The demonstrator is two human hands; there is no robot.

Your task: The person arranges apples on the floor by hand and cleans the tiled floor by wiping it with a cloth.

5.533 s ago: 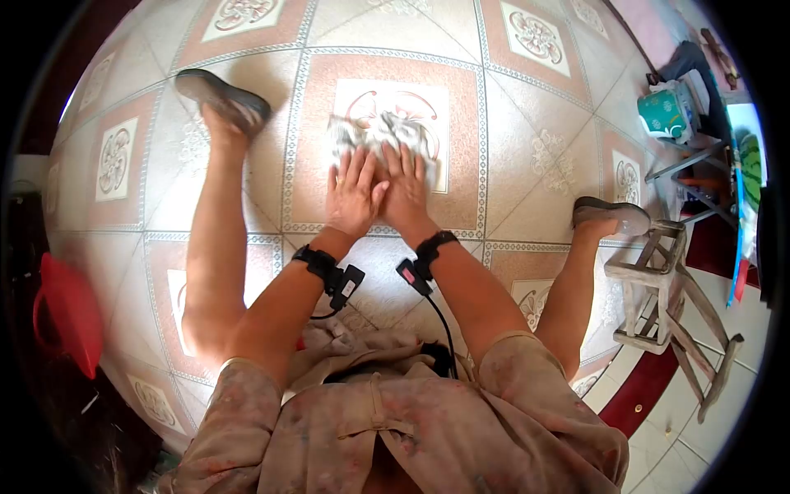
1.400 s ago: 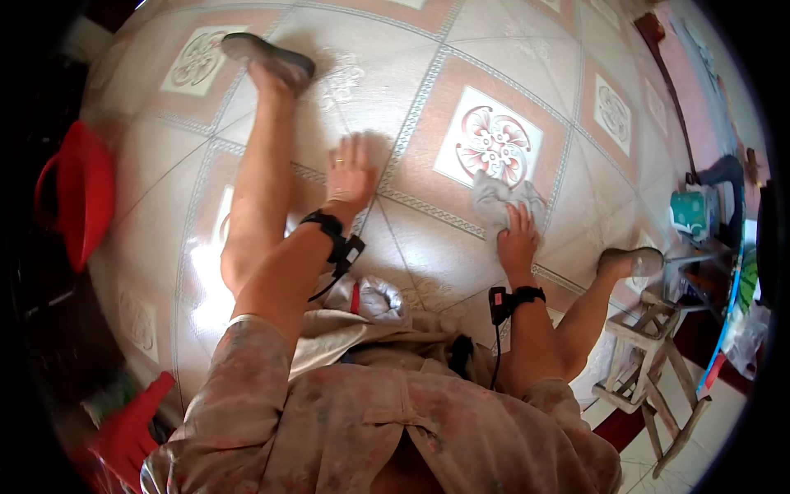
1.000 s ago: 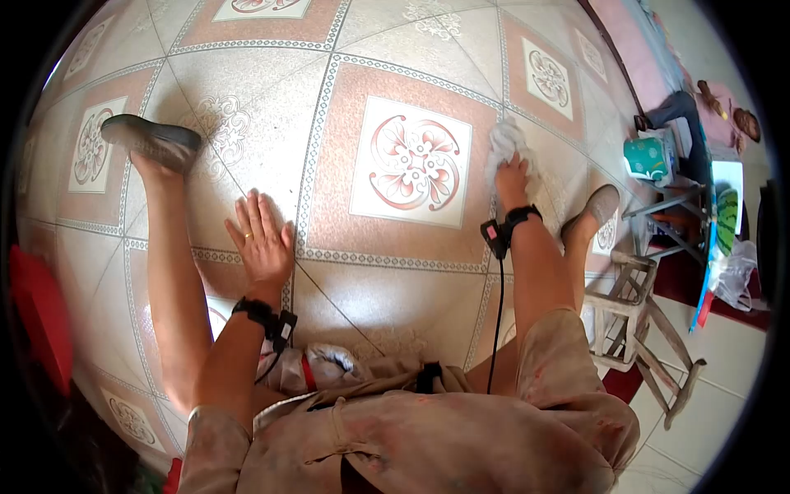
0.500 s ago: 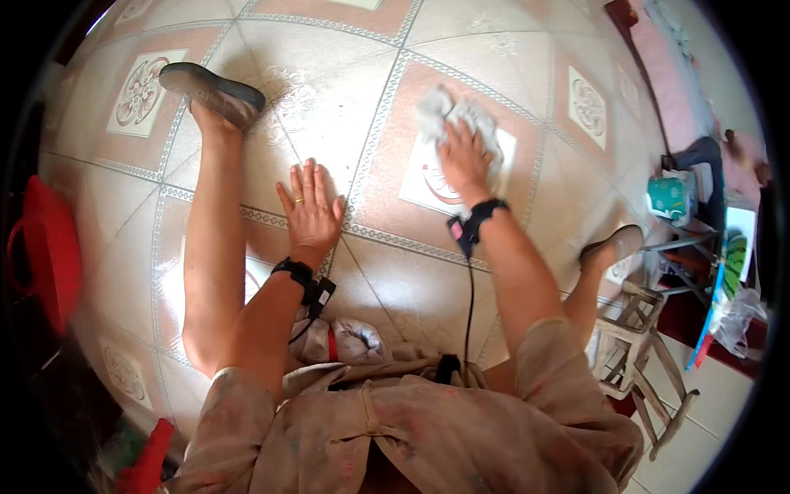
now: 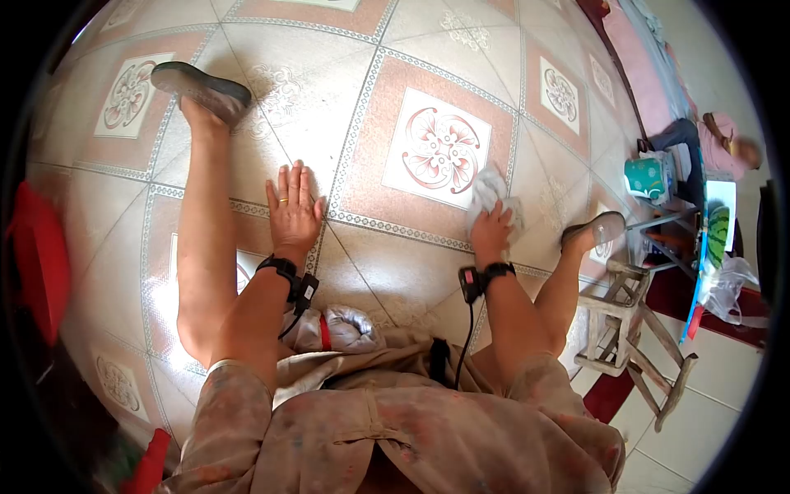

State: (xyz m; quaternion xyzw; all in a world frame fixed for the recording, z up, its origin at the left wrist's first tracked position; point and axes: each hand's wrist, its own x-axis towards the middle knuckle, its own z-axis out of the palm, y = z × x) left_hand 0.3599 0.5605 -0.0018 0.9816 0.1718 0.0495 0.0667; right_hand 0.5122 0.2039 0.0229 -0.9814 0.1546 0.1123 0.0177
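Observation:
My left hand (image 5: 294, 212) lies flat on the patterned tile floor (image 5: 354, 272), fingers spread, holding nothing; a ring shows on one finger. A crumpled pale grey cloth (image 5: 489, 188) lies on the tiles to the right, at the lower right edge of a square tile with a red floral design (image 5: 443, 150). My right hand (image 5: 492, 232) presses down on this cloth with its fingers curled over it, hiding part of it. Each wrist wears a black strap with a small box and a cable.
My legs are spread either side, a shoe (image 5: 202, 89) at upper left and another (image 5: 594, 230) at right. Right of me stand a wooden stool (image 5: 615, 317) and a folding table with a plastic bag (image 5: 731, 292). A red basin (image 5: 37, 263) is at left. Another person sits at far right.
My right hand and the cloth have moved down and to the right across the floor, uncovering the floral tile. My left hand stays flat on the floor; the view has shifted slightly.

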